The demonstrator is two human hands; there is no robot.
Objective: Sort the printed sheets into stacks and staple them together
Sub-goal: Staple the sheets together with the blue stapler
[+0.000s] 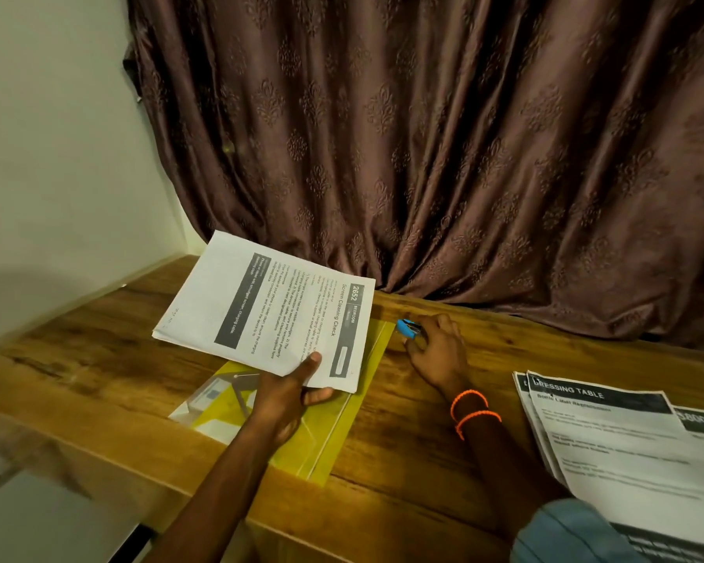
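My left hand (291,390) pinches a thin stack of printed sheets (261,310) headed "Screen Cleaning Check", thumb on top, and holds it lifted above the wooden table (98,351). To the right of that stack, my right hand (437,351) rests on the table with its fingers curled round a small blue stapler (407,329), whose blue end sticks out toward the sheets. A second pile of printed sheets (635,453), headed "Dressing Table", lies flat at the table's right front.
A yellow plastic folder (342,432) lies on the table under the lifted stack, with small items showing through it. A brown patterned curtain (423,136) hangs behind the table and touches its back edge. A pale wall (49,156) stands at the left.
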